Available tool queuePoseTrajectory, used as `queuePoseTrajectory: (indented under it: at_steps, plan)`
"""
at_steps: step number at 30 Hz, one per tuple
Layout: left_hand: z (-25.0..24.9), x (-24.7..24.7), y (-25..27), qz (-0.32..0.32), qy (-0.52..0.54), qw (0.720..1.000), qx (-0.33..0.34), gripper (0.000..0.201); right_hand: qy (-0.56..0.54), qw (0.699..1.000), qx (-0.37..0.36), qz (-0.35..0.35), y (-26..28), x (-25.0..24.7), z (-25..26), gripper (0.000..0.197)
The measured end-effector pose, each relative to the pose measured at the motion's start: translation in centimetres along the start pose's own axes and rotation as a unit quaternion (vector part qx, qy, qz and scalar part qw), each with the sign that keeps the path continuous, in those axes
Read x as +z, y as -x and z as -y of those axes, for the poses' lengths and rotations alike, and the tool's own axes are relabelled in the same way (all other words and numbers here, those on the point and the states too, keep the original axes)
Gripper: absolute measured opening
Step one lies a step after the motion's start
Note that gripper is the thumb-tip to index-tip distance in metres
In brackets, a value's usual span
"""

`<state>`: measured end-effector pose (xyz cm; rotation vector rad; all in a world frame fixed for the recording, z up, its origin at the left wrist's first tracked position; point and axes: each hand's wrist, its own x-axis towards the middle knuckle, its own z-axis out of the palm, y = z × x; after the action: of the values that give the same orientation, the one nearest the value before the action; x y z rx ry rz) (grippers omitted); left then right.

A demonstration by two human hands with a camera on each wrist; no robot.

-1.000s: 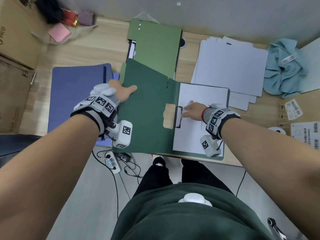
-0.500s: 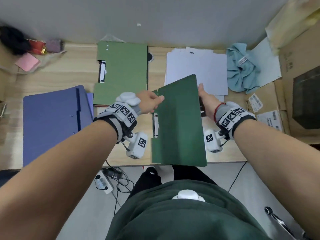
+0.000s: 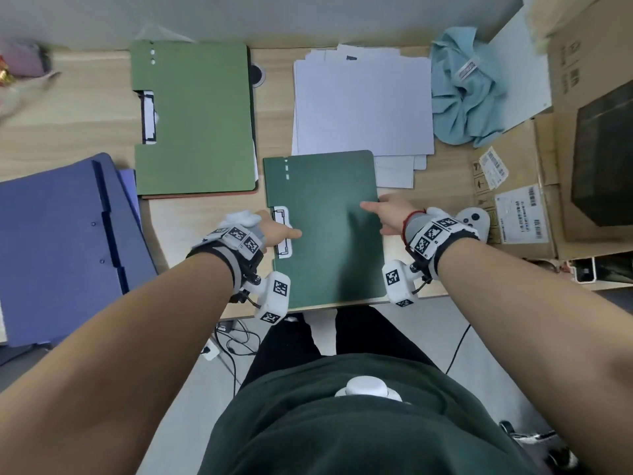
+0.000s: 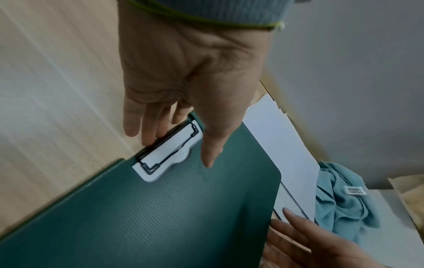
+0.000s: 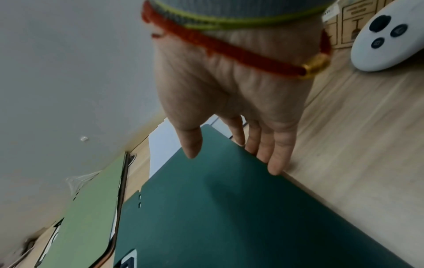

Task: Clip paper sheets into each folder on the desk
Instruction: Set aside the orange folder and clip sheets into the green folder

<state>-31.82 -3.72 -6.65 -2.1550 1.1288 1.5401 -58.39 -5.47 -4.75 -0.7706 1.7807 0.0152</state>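
Folder (image 3: 325,228), the dark green one, is lying closed and flat at the near edge of the surface (image 3: 205,214), between both hands, probably so its cover can be squared before it is set aside. The left hand (image 3: 274,231) is spreading relaxed fingers at the spine side, thumb resting on the cover just beside the white clip (image 4: 167,154), gripping nothing. The right hand (image 3: 387,214) is likewise lying loose, thumb on top and fingers (image 5: 275,159) running along the far-right edge against the wood. A lighter green folder (image 3: 195,118) and a stack of loose paper sheets (image 3: 363,104) are sitting behind. Whether sheets are clipped inside is hidden by the cover; the fingertips under the edge are blurred, so contact there is uncertain.
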Motion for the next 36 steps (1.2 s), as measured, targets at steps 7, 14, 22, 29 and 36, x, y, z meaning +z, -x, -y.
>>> queuePoseTrajectory:
  at_steps: [7, 14, 22, 29, 36]
  plan:
    - [0.2, -0.8, -1.0, 0.024, 0.039, 0.998, -0.034, 0.089, 0.050, 0.998, 0.027, 0.016, -1.4, -0.6, -0.2, 0.057]
    - [-1.5, -3.2, -2.0, -0.120, 0.124, 0.982, 0.073, 0.098, -0.001, 0.999, -0.043, -0.015, -2.3, -0.5, 2.0, 0.052]
    - [-0.7, -15.3, -0.1, -0.260, 0.173, 0.949, 0.054, 0.073, -0.044, 0.980, -0.110, 0.159, 1.8, 3.1, 11.8, 0.030]
    - [3.9, -21.4, -1.2, -0.226, 0.050, 0.973, -0.004, 0.089, -0.047, 0.980, -0.139, 0.138, 1.0, 7.5, 17.8, 0.033]
    - [9.1, -23.1, -3.5, -0.190, -0.008, 0.979, -0.070, 0.101, -0.047, 0.980, -0.128, 0.147, -1.3, 11.2, 24.1, 0.026]
